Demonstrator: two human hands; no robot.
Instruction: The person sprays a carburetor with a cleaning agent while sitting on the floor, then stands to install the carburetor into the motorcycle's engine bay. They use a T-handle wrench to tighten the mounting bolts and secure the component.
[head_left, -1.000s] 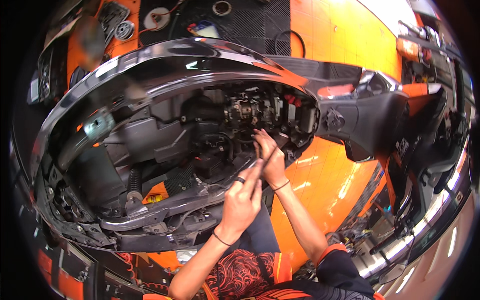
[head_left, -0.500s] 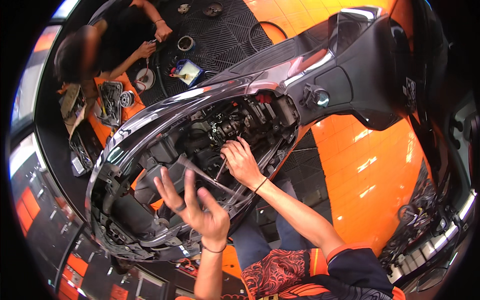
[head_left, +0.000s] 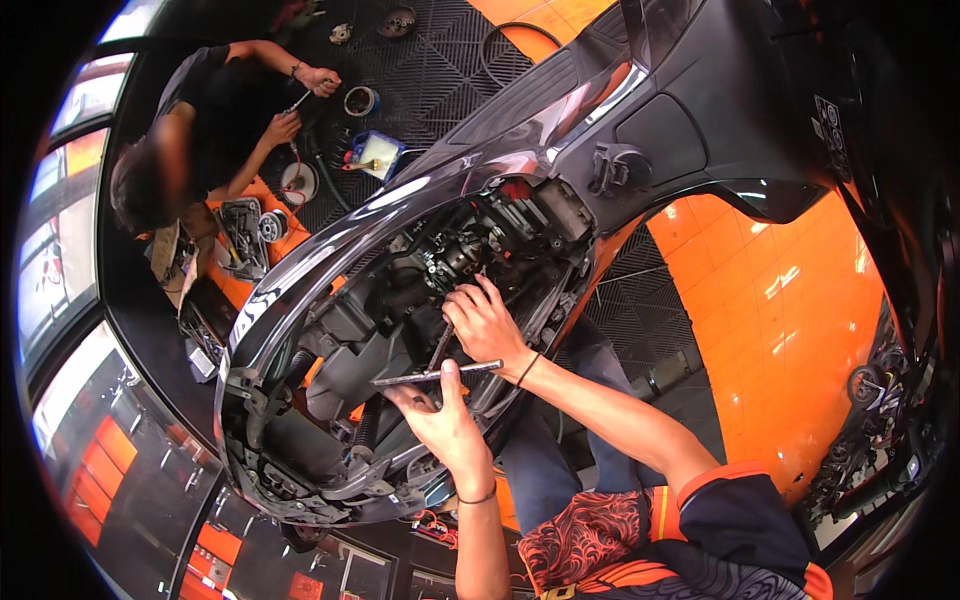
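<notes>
A T-handle wrench (head_left: 470,370) reaches down into the opened body of a dark scooter (head_left: 650,130). My left hand (head_left: 445,425) is at its crossbar, with the thumb against the bar and the fingers curled at the bar's left end. Farther down, my right hand (head_left: 488,325) closes round the shaft beside the engine parts (head_left: 460,255); the wrench's lower tip is hidden by that hand and the machinery. Black plastic covers and a coil spring (head_left: 367,430) lie left of my left hand, inside the frame.
Across the scooter a co-worker (head_left: 200,120) holds a thin tool with a red hose. Nearby stand a blue tray (head_left: 378,155) with a brush, a round tin (head_left: 361,101) and a tool case (head_left: 240,240). Stripped parts (head_left: 870,400) lie at the right.
The crossbar was blurred in a turn and now looks still. My left hand, spread beside it before, has come onto the bar. The right hand stays at the shaft; the whole view has shifted.
</notes>
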